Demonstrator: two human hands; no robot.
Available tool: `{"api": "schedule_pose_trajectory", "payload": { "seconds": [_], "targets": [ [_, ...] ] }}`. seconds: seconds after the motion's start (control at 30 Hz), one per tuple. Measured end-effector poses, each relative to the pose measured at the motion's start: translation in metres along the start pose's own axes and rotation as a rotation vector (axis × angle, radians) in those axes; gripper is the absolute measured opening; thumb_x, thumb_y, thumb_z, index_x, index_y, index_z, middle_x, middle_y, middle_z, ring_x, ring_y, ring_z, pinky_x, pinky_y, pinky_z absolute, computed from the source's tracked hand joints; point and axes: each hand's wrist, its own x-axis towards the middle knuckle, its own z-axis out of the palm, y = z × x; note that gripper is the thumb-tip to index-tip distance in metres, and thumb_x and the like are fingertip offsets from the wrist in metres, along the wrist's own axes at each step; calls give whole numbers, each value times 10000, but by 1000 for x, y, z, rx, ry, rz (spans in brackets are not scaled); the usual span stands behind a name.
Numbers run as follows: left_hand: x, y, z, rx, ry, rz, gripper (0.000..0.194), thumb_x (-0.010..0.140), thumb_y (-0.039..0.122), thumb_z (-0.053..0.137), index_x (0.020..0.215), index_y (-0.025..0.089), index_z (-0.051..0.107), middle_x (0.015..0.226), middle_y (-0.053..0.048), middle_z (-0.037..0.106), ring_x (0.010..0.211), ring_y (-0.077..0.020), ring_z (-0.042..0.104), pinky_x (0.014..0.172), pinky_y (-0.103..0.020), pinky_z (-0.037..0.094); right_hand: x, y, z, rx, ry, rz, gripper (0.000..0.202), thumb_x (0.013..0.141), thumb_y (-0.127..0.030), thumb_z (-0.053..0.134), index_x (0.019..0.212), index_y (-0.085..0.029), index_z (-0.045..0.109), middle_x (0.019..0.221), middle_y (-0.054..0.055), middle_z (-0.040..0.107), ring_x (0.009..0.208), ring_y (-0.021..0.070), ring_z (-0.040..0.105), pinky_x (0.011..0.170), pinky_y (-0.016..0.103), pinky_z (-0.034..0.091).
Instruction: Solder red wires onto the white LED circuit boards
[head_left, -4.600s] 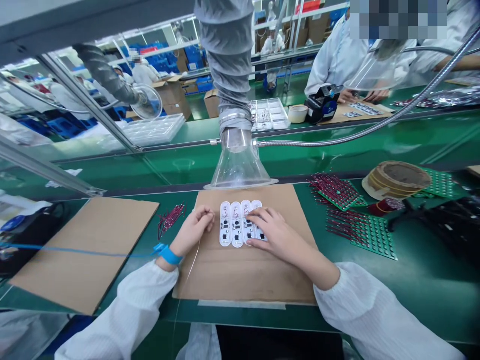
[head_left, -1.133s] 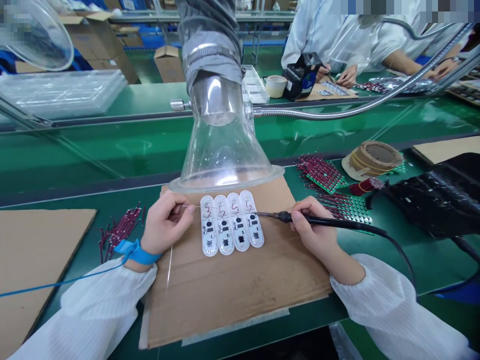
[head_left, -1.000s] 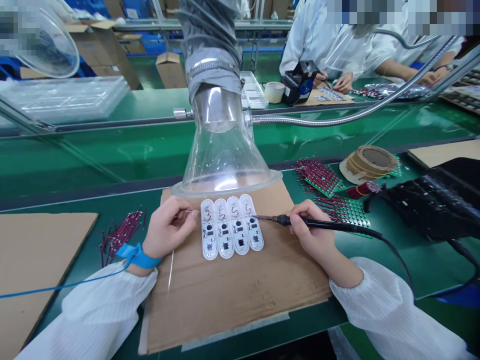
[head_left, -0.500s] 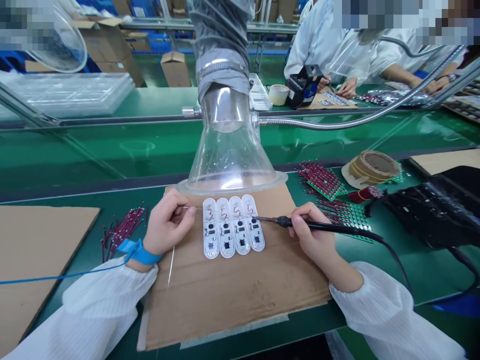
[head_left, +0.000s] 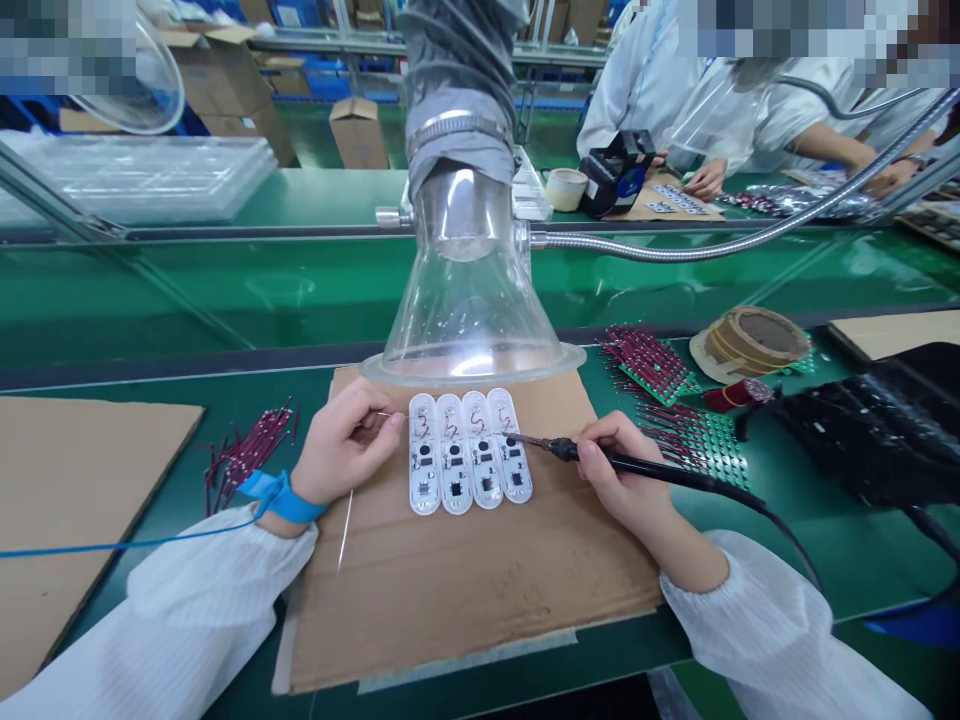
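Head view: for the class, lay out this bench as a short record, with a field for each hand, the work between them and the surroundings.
Left hand: holds a thin wire
Right hand: holds a soldering iron, tip at the rightmost board
White boards: four, side by side on a cardboard sheet
Beyond them: clear funnel
To the left: dark red wires
To the right: green boards, brown roll

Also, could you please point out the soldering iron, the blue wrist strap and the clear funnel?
Soldering iron (head_left: 652, 467): head view, on its black handle.
Blue wrist strap (head_left: 295, 503): head view, on its band, beside the knot.
Clear funnel (head_left: 469, 320): head view, on its flared wall.
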Motion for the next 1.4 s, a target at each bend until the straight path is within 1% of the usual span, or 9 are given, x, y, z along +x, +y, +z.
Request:
{"api": "schedule_pose_trajectory", "payload": {
  "seconds": [0.13,0.3,0.4,0.6,0.77,0.87,1.03,1.2,1.4],
  "targets": [
    [-1,-1,0,10,11,-19,123,960,215,632,839,227,614,681,45,481,564,-123,430,541,-283,364,-1,0,0,-22,-3,9,343,1073,-543,667,864,-274,627,663,-23,662,501,148,581,481,287,439],
    [0,-3,1,-5,133,26,141,955,146,621,851,226,571,718,45,457,613,-126,432,558,-283,347,0,-6,4,78,103,25,348,1075,-559,660,878,-274,626,657,-25,657,502,157,592,493,294,467],
    [0,-4,1,-15,169,29,146,957,129,613,862,226,558,732,46,444,624,-126,417,571,-287,343,-1,-7,9,145,97,50,333,1085,-547,653,900,-273,621,645,-34,646,494,153,581,488,283,460],
    [1,-4,0,-15,149,13,153,962,149,615,844,226,553,722,41,455,628,-135,419,575,-299,341,-3,-4,15,83,-20,71,330,1087,-562,644,922,-276,639,692,-21,676,556,166,620,528,299,482],
    [1,-3,1,-26,118,36,169,956,111,614,853,225,544,744,44,448,611,-121,403,555,-290,326,1,-6,15,44,-64,33,332,1098,-546,630,904,-276,632,665,-27,649,541,159,611,514,292,471],
    [1,-3,1,-15,102,63,165,954,100,618,876,228,549,725,50,437,623,-125,422,559,-285,330,0,-6,15,29,-71,17,297,1104,-506,635,918,-275,633,667,-34,645,534,149,606,515,285,468],
    [1,-5,1,-10,100,102,167,948,89,631,896,231,559,689,57,435,642,-137,447,572,-291,334,-2,-4,14,16,-71,22,304,1099,-513,644,917,-269,635,675,-31,652,546,152,622,525,288,483],
    [1,-7,2,-54,152,64,166,940,87,621,883,227,553,746,51,439,629,-119,421,570,-290,331,0,-6,16,120,8,28,299,1112,-503,630,925,-271,623,673,-36,651,532,144,601,524,283,480],
    [1,-7,2,-74,150,45,177,943,73,609,882,226,541,758,52,422,625,-112,402,560,-285,315,0,-4,20,76,-51,49,293,1113,-513,627,945,-273,638,715,-21,670,571,150,618,542,290,478]
  ]
}}
